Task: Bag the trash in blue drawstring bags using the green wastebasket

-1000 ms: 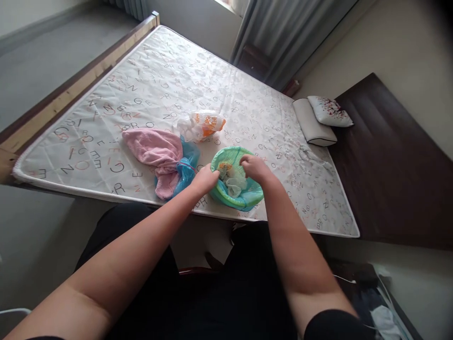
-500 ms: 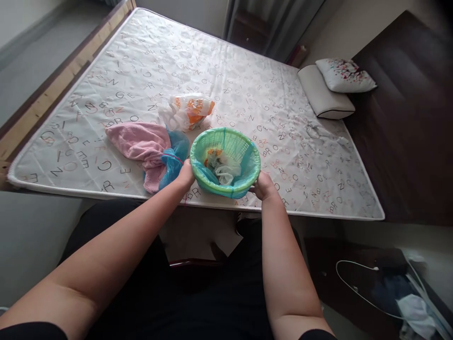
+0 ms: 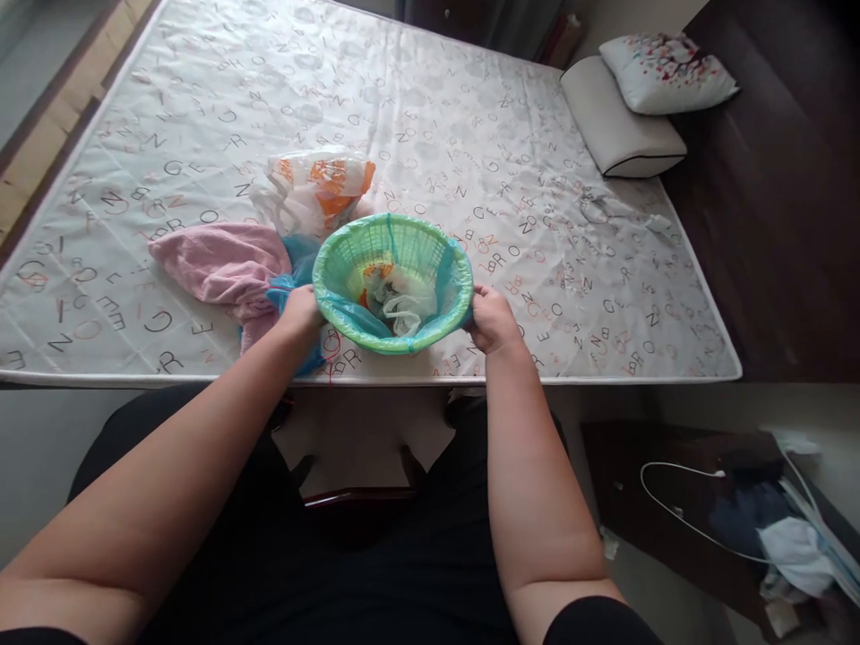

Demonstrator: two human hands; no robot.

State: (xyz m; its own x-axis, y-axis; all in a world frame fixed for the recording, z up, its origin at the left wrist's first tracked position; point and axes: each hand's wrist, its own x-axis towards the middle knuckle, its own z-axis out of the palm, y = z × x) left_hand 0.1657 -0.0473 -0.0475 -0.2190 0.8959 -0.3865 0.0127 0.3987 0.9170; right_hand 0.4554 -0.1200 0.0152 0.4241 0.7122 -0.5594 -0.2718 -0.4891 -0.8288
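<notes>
Between my two hands is a round green plastic wastebasket (image 3: 349,331), lined with a thin blue-green bag (image 3: 443,278). Crumpled clear and orange plastic lies at its bottom. My left hand (image 3: 302,313) is closed on the basket's left side, and my right hand (image 3: 494,318) grips the right side; the far fingers of both are hidden. Left of the basket lies a pink cloth (image 3: 225,260) beside blue plastic bags (image 3: 296,255) with a red drawstring, partly behind my left hand. Just beyond the basket sits a clear plastic bag with orange print (image 3: 322,184).
A bare mattress (image 3: 436,134) printed with letters spreads ahead. At its far right are a beige pillow (image 3: 618,125) and a floral cushion (image 3: 672,76) near the dark headboard (image 3: 779,179). A dark bedside surface (image 3: 638,520) with a white cable (image 3: 692,524) stands lower right.
Both hands and the wastebasket sit further left and higher in view, and the basket looks slightly larger. The view itself has shifted, with the mattress and pillows higher in it. The grip stays.
</notes>
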